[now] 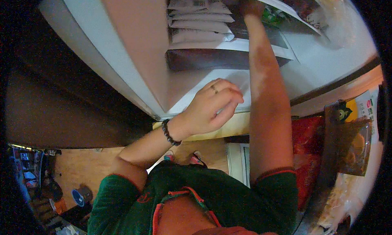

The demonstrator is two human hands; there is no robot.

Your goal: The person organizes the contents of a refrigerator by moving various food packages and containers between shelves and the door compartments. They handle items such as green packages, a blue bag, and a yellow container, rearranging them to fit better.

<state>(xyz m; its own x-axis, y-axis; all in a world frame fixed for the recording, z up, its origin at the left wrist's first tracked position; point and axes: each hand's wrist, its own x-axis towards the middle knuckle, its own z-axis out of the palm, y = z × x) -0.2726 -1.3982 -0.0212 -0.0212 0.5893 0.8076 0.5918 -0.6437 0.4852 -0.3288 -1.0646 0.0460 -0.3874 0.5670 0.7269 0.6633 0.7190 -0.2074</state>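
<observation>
Right hand (251, 7) reaching deep onto upper shelf (261, 47), fingers hidden, grip impossible to tell, touching green packet (272, 15) beside stack of flat pale bags (200, 20). Left hand (212, 106), ring on finger, curling loosely, resting on white cabinet edge (204, 108), gripping nothing.

Stacked packets (200, 20) lie on a shelf (228, 45), left of the right hand (251, 7).

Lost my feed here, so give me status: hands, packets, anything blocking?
Left hand resting on white shelf edge, holding nothing. Right hand reaching deep beside stacked white packets; grip hidden. Green packet next to it.
</observation>
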